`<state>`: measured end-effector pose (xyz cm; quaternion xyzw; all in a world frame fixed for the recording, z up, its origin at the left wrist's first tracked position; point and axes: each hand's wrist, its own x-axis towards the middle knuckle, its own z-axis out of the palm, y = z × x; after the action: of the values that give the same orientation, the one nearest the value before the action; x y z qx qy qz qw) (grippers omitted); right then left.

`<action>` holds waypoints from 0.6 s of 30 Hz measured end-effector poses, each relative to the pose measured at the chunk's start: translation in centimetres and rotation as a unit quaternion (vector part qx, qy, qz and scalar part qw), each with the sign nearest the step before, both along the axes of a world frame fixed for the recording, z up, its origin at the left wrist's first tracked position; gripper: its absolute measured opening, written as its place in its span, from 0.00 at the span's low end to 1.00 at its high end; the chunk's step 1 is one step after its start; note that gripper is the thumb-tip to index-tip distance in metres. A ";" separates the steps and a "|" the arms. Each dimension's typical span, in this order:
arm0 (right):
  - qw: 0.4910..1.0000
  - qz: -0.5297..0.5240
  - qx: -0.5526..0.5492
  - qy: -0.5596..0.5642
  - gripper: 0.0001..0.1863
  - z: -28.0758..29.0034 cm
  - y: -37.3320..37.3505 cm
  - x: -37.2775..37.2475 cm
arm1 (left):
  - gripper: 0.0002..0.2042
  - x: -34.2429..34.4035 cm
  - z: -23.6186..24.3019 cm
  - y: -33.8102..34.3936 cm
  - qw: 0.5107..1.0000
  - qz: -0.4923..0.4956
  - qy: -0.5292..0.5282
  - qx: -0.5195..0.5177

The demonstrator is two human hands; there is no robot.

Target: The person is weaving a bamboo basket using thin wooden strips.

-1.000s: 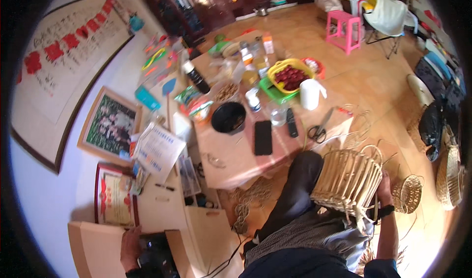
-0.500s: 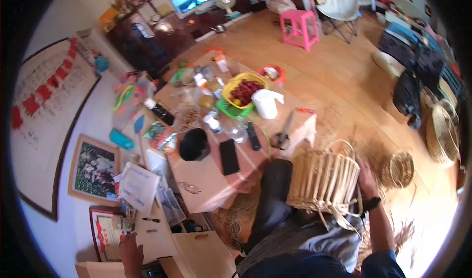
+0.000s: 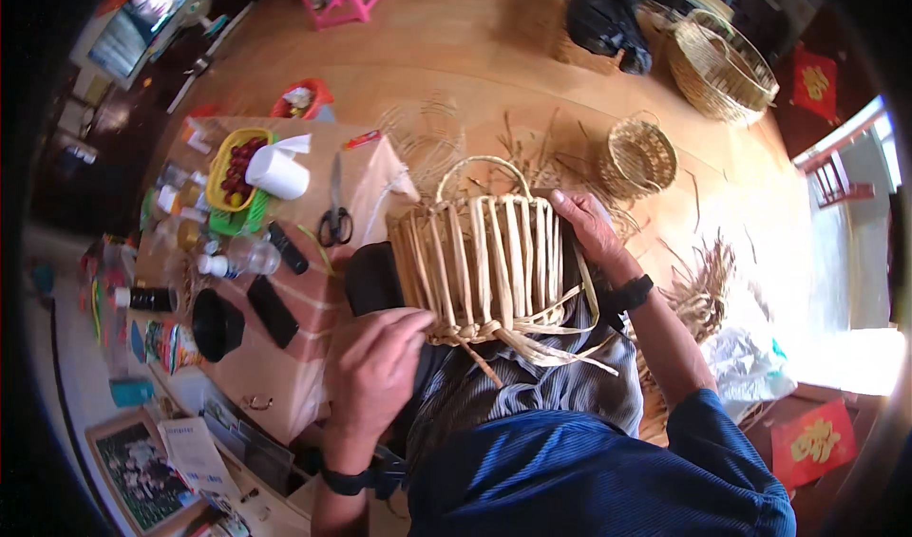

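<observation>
On my lap rests a half-woven basket (image 3: 480, 266) of pale dried strips, with open upright ribs, an arched handle at its far side and loose strip ends trailing from its near edge. My right hand (image 3: 589, 226) grips the basket's far right side, thumb on the edge. My left hand (image 3: 378, 361) is at the basket's near left corner, its fingers bent and pressed together; whether a strip is between them is hidden. Each wrist wears a dark band.
Left of my lap stands a table (image 3: 313, 366) with scissors (image 3: 335, 216), a paper roll (image 3: 278, 172), a yellow basket of red fruit (image 3: 237, 169), bottles and a black bowl (image 3: 218, 324). Woven baskets (image 3: 638, 157) and loose strips (image 3: 703, 281) lie on the floor at right.
My view has swung to the right. My left hand has come from the shelf at far left to the basket's near left corner. The right hand still holds the basket.
</observation>
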<state>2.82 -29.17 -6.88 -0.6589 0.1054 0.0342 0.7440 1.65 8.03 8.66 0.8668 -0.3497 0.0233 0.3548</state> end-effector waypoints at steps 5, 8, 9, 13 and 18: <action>0.994 -0.041 -0.094 -0.021 0.27 2.1 -1.4 -2.6 | 0.18 0.8 -2.3 -6.1 0.991 -0.130 -0.035 -0.012; 0.983 -0.033 -0.177 -0.027 0.28 6.5 -1.5 -3.9 | 0.20 0.3 -3.5 -6.9 0.990 -0.136 -0.035 0.005; 0.982 -0.046 -0.178 -0.033 0.27 7.6 -1.0 -3.9 | 0.21 0.3 -4.1 -6.9 0.991 -0.128 -0.035 -0.002; 0.984 -0.056 -0.166 0.018 0.27 8.0 -0.4 -4.3 | 0.22 1.7 -6.8 -6.9 0.985 -0.163 0.051 -0.039; 0.960 -0.037 -0.277 -0.028 0.21 6.9 0.2 -4.6 | 0.19 1.1 -9.9 -5.6 0.977 -0.145 0.152 -0.040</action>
<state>-1.75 -28.95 0.03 -0.8353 0.1144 -0.0421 0.5361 2.72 2.46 -1.22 0.7855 -0.4125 -0.1462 0.4376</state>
